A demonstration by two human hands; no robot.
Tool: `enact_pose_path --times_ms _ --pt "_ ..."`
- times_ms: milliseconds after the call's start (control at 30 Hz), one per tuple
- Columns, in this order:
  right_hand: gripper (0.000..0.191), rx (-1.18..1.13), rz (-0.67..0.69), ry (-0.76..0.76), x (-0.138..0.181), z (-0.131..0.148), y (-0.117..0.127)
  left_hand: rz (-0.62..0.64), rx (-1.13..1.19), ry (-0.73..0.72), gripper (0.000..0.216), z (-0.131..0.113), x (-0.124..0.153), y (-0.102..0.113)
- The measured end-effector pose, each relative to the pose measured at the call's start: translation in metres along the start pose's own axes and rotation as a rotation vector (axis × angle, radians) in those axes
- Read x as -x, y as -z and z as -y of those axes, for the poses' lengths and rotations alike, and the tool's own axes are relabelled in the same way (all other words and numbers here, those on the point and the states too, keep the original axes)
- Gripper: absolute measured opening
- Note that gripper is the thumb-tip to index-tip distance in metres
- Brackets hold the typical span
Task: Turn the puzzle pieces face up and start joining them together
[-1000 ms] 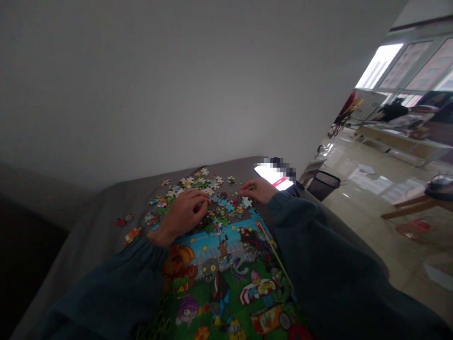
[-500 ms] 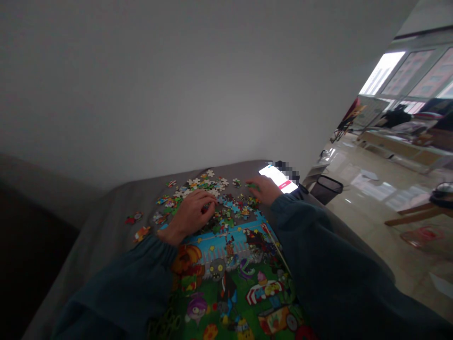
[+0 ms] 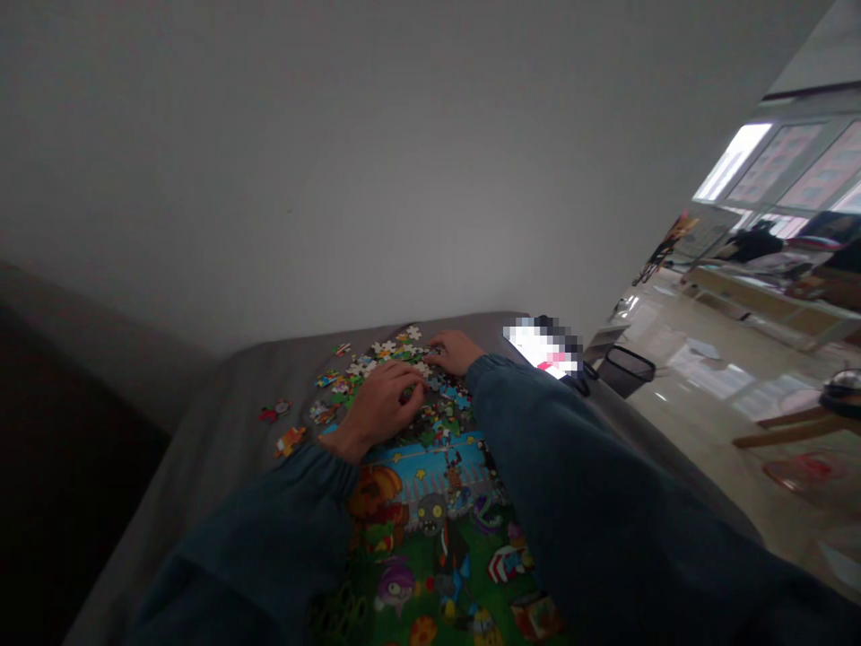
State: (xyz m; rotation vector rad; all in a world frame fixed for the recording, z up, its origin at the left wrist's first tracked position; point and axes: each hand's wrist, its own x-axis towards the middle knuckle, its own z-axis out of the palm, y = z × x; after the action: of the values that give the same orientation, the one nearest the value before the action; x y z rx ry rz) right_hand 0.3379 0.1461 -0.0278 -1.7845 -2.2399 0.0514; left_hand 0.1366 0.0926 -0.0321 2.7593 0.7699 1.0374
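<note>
A heap of loose jigsaw pieces (image 3: 367, 363) lies on a grey cloth, some with pale backs up and others with coloured faces up. My left hand (image 3: 387, 399) rests over the near left of the heap, fingers curled and thumb close to the index finger; what it holds, if anything, is hidden. At the far right of the heap, my right hand (image 3: 458, 352) touches the pieces, its fingers and thumb a little apart. Below both hands is a cartoon picture (image 3: 417, 538) with a zombie and plants, partly covered by my sleeves.
A lit phone (image 3: 538, 345) lies at the cloth's right edge. Stray pieces (image 3: 289, 441) sit left of the heap. A pale wall (image 3: 377, 179) rises behind. Off to the right are a black mesh basket (image 3: 627, 370) and a wooden stool (image 3: 780, 426) on the shiny floor.
My right hand has moved left, from beside the phone to the heap's far right. My left hand stays over the pieces. The whole view has shifted slightly.
</note>
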Motion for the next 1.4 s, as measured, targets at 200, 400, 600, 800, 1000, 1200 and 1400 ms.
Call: enact_pose_path --times_ms 200,400,600,800,1000,1200,1400 --pt "0.036 0.072 -0.103 -0.084 0.004 -0.032 0.014 -0.003 0.007 0.004 0.02 0.002 0.001 -0.001" --pt "0.032 0.143 -0.069 -0.147 0.016 -0.057 0.022 -0.009 0.008 0.003 0.021 0.001 0.002 -0.001" --pt "0.044 0.123 0.021 0.06 0.022 -0.018 0.01 -0.008 0.007 -0.005 0.02 0.002 0.001 -0.001" --pt "0.036 0.139 0.084 0.128 0.022 -0.002 0.012 0.003 0.01 -0.016 0.018 0.001 0.001 -0.001" --pt "0.026 0.118 0.076 0.098 0.022 0.0 0.013 0.005 0.013 -0.018 0.018 0.001 0.001 -0.001" --pt "0.031 -0.029 0.007 -0.001 0.029 -0.009 0.021 0.001 0.011 -0.008 0.019 0.001 0.001 0.0" --pt "0.023 -0.265 0.163 -0.034 0.045 -0.026 0.026 0.003 0.02 0.006 0.02 0.001 0.001 0.001"
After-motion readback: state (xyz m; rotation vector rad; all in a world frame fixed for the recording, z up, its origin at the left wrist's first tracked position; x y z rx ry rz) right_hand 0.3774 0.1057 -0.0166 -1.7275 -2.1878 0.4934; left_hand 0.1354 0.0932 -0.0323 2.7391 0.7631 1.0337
